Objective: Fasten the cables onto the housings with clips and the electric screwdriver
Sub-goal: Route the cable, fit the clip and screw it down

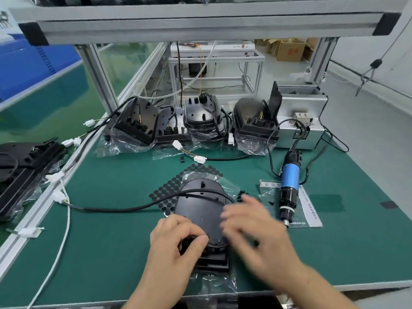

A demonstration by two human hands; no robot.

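At the green bench, my left hand (178, 239) curls thumb and fingers tight onto the squared near end of the black housing (200, 210), pinching a small dark part there; whether it is a clip or the cable's end I cannot tell. My right hand (252, 228) hovers blurred over the housing's right edge, its fingers stretched out and loosely apart, apparently holding nothing. The housing lies on its clear plastic bag (214, 284) at the middle of the mat, near the front edge, long axis running away from me: rounded end far, connector end near. The black cable (111, 208) comes in from the left and arcs over the rounded end. I judge this the clip-seating step, with no screw driven yet. The next move calls for holding the clip firm over the cable while the right hand reaches to the electric screwdriver (289, 190), which lies just right of the housing, bit toward me, with small black fasteners (243, 194) between the two. Other bagged housings (200, 117) line the back of the bench.
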